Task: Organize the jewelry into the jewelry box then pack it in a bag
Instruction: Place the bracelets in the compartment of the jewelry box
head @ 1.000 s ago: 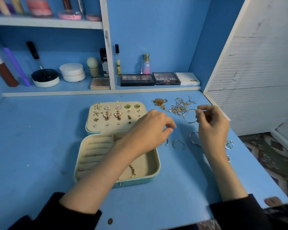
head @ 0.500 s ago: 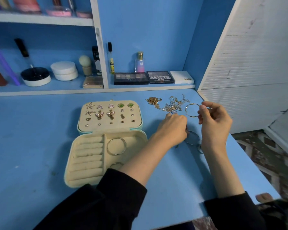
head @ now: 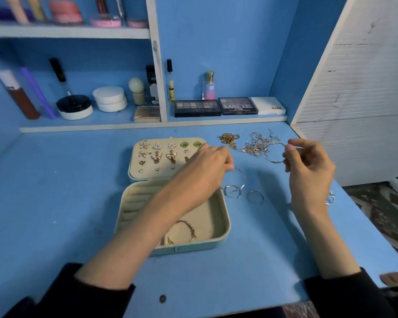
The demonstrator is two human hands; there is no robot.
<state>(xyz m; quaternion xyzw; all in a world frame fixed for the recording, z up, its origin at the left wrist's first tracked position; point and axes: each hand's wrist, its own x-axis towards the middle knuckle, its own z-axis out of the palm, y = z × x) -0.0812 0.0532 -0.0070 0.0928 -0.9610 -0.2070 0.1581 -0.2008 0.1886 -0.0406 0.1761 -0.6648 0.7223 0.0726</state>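
The jewelry box (head: 225, 228) lies open in the middle of the table (head: 55, 203). Its long axis runs away from the person, with the latch edge nearest them and the lid (head: 132, 174) folded flat at the far end, so both halves can be loaded from above. Earrings (head: 156, 156) are pinned across the lid, and a gold bracelet (head: 186, 226) already sits in the tray's open compartment. The left hand (head: 205, 166) reaches across the box, its grip seemingly closed on the rim of a thin silver hoop (head: 244, 177) just right of the box. The right hand (head: 308, 171) is raised beside the tangle of chains (head: 253, 145), its grip pinching a gold bangle (head: 274, 160) that stands tilted on edge, probably held clear to keep it from snagging. Loose rings (head: 232, 192) lie between the hands, not yet packed.
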